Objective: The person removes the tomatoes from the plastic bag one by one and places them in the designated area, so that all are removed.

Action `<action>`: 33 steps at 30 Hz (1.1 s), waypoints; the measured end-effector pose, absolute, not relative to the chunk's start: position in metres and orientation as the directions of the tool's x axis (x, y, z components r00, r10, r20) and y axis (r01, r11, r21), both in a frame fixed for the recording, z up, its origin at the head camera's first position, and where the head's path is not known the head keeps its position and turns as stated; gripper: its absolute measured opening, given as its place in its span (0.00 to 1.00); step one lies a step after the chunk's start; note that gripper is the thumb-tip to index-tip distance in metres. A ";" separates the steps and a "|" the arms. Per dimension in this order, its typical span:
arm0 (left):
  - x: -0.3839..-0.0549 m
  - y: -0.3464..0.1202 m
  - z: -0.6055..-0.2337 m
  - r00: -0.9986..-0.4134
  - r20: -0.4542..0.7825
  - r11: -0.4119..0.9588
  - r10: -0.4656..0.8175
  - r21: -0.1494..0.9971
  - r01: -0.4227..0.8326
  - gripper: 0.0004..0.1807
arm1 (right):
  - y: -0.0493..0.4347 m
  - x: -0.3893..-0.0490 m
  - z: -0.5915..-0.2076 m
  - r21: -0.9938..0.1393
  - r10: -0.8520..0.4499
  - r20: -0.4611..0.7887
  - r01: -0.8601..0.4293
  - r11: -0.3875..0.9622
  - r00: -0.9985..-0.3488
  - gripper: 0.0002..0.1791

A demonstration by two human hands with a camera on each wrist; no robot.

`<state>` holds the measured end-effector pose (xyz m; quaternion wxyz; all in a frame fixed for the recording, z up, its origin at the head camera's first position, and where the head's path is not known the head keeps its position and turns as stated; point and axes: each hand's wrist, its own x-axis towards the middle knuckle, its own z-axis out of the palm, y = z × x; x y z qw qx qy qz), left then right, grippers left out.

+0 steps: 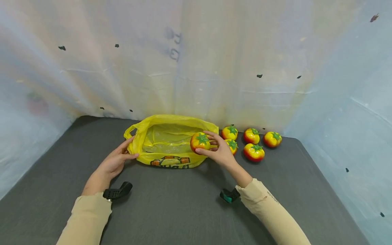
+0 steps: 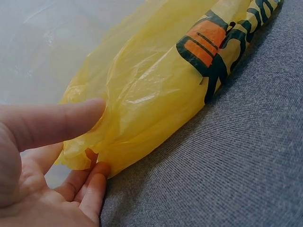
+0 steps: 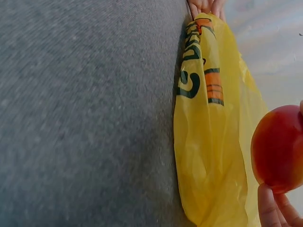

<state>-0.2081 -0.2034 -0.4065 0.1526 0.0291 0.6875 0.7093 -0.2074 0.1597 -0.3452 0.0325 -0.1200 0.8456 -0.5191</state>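
A yellow plastic bag [image 1: 171,160] lies on the dark table with its mouth spread wide, dark print and orange shapes along its near side. My left hand [image 1: 115,162] holds its left end by the handle, thumb on one side and fingers tucked under the plastic in the left wrist view. Between the thumb and fingers of my right hand [image 1: 221,151] is a red-and-yellow tomato [image 1: 199,142] with a green leafy top. That tomato is above the right part of the bag's mouth; its smooth red underside [image 3: 279,149] shows in the right wrist view.
Several more tomatoes stand right of the bag, among them one at the near right [image 1: 254,153] and one at the far right [image 1: 272,139]; my right hand partly covers one. Pale plastic sheeting [image 1: 196,68] hangs along the back and sides of the grey table [image 1: 171,204].
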 end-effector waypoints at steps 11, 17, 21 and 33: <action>-0.206 -0.203 -0.404 -0.949 -0.172 -0.013 0.265 0.983 -0.182 0.47 | 0.183 -0.202 -0.342 -0.862 -0.189 0.070 -0.155 0.483 -0.980 0.37; -0.205 -0.201 -0.401 -0.950 -0.176 -0.005 0.257 0.983 -0.183 0.47 | 0.196 -0.201 -0.341 -0.856 -0.162 0.074 -0.146 0.496 -0.984 0.37; -0.206 -0.200 -0.400 -0.951 -0.179 -0.002 0.252 0.983 -0.186 0.48 | 0.205 -0.200 -0.340 -0.859 -0.150 0.081 -0.146 0.490 -0.985 0.37; -0.208 -0.200 -0.404 -0.952 -0.168 -0.006 0.256 0.985 -0.175 0.48 | 0.235 -0.197 -0.333 -0.847 -0.070 0.097 -0.119 0.517 -0.993 0.38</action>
